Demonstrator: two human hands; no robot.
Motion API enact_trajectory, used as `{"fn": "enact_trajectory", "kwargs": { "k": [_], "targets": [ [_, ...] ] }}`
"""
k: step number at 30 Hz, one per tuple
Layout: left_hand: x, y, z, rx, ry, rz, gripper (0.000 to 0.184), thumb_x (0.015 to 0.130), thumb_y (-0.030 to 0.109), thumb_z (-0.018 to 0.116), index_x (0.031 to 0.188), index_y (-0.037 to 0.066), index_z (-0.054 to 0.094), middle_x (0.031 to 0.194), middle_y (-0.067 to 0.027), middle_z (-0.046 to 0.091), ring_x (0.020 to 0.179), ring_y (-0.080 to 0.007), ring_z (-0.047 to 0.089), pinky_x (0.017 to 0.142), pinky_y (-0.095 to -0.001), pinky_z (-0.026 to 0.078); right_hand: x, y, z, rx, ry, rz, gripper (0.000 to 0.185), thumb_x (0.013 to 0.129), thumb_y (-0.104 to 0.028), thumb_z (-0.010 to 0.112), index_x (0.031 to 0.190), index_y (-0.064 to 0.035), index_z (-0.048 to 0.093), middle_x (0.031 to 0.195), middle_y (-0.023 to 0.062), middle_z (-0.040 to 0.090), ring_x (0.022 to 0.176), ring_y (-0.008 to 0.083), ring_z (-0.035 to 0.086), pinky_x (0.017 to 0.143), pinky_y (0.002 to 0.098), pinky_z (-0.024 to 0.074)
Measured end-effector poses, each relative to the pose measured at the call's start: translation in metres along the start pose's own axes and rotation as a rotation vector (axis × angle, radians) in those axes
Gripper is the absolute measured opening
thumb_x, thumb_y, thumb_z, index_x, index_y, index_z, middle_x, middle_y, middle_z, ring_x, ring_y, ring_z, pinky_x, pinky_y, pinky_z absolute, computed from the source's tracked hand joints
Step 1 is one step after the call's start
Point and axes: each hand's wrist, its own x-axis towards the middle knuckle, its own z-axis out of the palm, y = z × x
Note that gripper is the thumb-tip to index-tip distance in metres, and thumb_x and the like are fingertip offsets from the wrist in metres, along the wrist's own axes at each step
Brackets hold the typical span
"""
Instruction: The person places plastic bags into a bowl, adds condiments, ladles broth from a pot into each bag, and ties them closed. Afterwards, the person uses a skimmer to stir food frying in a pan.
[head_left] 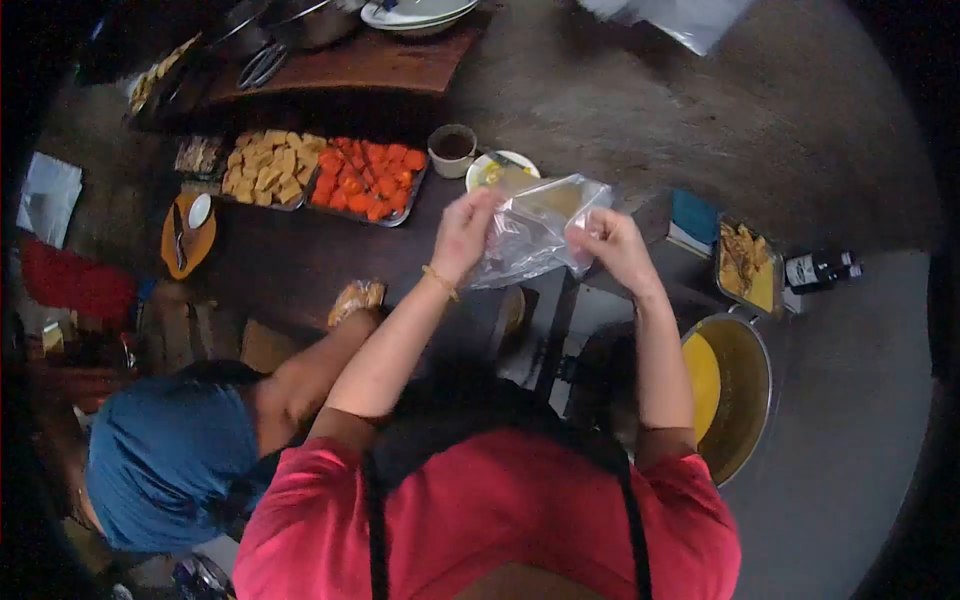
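Observation:
A clear plastic bag (535,228) is stretched between my two hands, above the dark table's right end. My left hand (467,235) pinches its left side, and a thin yellowish band circles that wrist. On the other side, my right hand (612,247) has thumb and fingers closed on the bag's edge. The bag looks see-through, with nothing I can make out inside. Just behind it lies a white plate (479,176) with yellow bits, partly covered by the bag. A cup of dark liquid (452,146) stands left of that plate.
Trays of tan pieces (270,168) and orange-red pieces (365,180) stand at the back left. A large pot of yellow liquid (703,385) is by my right elbow. Beyond it are a food tray (748,262) and dark bottles (815,270). A co-worker in a blue head covering (165,455) is at left.

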Motion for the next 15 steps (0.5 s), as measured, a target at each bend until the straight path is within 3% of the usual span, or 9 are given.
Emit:
{"fn": "enact_trajectory", "kwargs": {
  "k": [1, 3, 6, 9, 12, 15],
  "targets": [
    [-0.002, 0.006, -0.011, -0.02, 0.059, -0.217, 0.026, 0.088, 0.023, 0.041, 0.083, 0.003, 0.058, 0.062, 0.0036, 0.05, 0.052, -0.0013, 0.041, 0.045, -0.0179, 0.031, -0.005, 0.008, 0.009, 0.058, -0.135, 0.011, 0.011, 0.075, -0.01, 0.06, 0.081, -0.0007, 0.057, 0.067, 0.0022, 0.058, 0.063, 0.0073, 0.054, 0.06, 0.0219, 0.0428],
    [-0.003, 0.017, -0.024, -0.093, 0.094, -0.235, 0.024, 0.088, 0.021, 0.041, 0.081, 0.004, 0.057, 0.058, 0.0043, 0.047, 0.048, -0.001, 0.038, 0.042, -0.0186, 0.029, -0.009, 0.024, 0.023, 0.175, -0.401, 0.024, 0.015, 0.075, -0.01, 0.061, 0.086, -0.0006, 0.057, 0.072, 0.0037, 0.059, 0.067, 0.0075, 0.054, 0.062, 0.0214, 0.0428],
    [-0.013, 0.019, -0.038, 0.072, 0.012, -0.216, 0.024, 0.088, 0.02, 0.041, 0.081, 0.004, 0.057, 0.057, 0.0046, 0.044, 0.048, -0.0011, 0.037, 0.042, -0.0182, 0.028, -0.01, 0.018, 0.023, -0.078, -0.379, -0.019, 0.025, 0.074, -0.012, 0.062, 0.096, -0.0017, 0.056, 0.079, 0.0054, 0.059, 0.073, 0.0081, 0.054, 0.066, 0.0207, 0.0423],
    [-0.02, 0.006, -0.04, 0.1, 0.042, 0.054, 0.024, 0.088, 0.021, 0.042, 0.08, 0.004, 0.057, 0.053, 0.0052, 0.039, 0.045, -0.0012, 0.035, 0.041, -0.0185, 0.027, 0.013, 0.008, 0.019, 0.147, -0.08, -0.104, 0.036, 0.072, -0.016, 0.065, 0.103, -0.0032, 0.053, 0.087, 0.0066, 0.058, 0.078, 0.0082, 0.054, 0.07, 0.0219, 0.0421],
    [-0.029, 0.036, -0.045, 0.159, -0.042, -0.124, 0.024, 0.088, 0.021, 0.042, 0.079, 0.004, 0.056, 0.052, 0.0051, 0.04, 0.046, -0.0017, 0.035, 0.042, -0.019, 0.028, 0.031, -0.008, 0.04, -0.099, -0.14, -0.355, 0.032, 0.072, -0.017, 0.065, 0.1, -0.0035, 0.056, 0.084, 0.0034, 0.059, 0.076, 0.0065, 0.053, 0.068, 0.0215, 0.0425],
    [-0.032, 0.035, -0.054, 0.118, -0.075, -0.16, 0.026, 0.087, 0.024, 0.043, 0.079, 0.004, 0.056, 0.053, 0.0054, 0.041, 0.047, -0.0013, 0.037, 0.043, -0.0182, 0.029, 0.05, -0.008, 0.058, -0.294, -0.421, -0.135, 0.022, 0.073, -0.015, 0.064, 0.091, -0.003, 0.059, 0.079, 0.0015, 0.06, 0.074, 0.0058, 0.054, 0.066, 0.021, 0.0428]
  ]
}}
